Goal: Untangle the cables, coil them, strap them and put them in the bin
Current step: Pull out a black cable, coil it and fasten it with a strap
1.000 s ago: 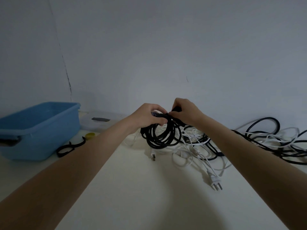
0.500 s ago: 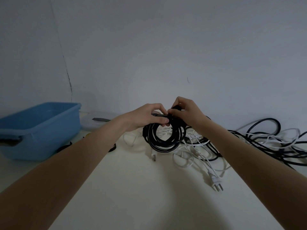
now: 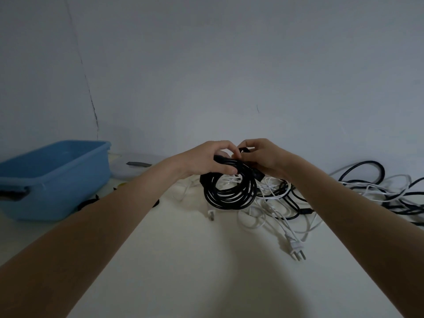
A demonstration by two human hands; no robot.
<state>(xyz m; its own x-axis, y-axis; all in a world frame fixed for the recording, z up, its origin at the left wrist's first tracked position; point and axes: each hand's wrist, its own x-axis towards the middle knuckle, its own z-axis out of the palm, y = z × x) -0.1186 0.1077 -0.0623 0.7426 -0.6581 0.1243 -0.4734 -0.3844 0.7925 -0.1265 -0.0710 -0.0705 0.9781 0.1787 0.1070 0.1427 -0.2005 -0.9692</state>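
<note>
While the round coil of black cable [image 3: 230,191] is hanging just above the pale surface [image 3: 206,271], the left hand [image 3: 207,160] is gripping its top with curled fingers, thumb underneath. The right hand [image 3: 263,157] is pinching the same top section from the other side. A tangle of loose white and black cables [image 3: 344,193] is lying behind and right; the blue plastic bin [image 3: 55,177] is sitting far left.

You have a black cable coil [image 3: 229,193], smooth, faintly glossy sheath; blue bin [image 3: 55,180], smooth plastic; table [image 3: 183,260], matt white; wall [image 3: 229,65], matt painted.
</note>
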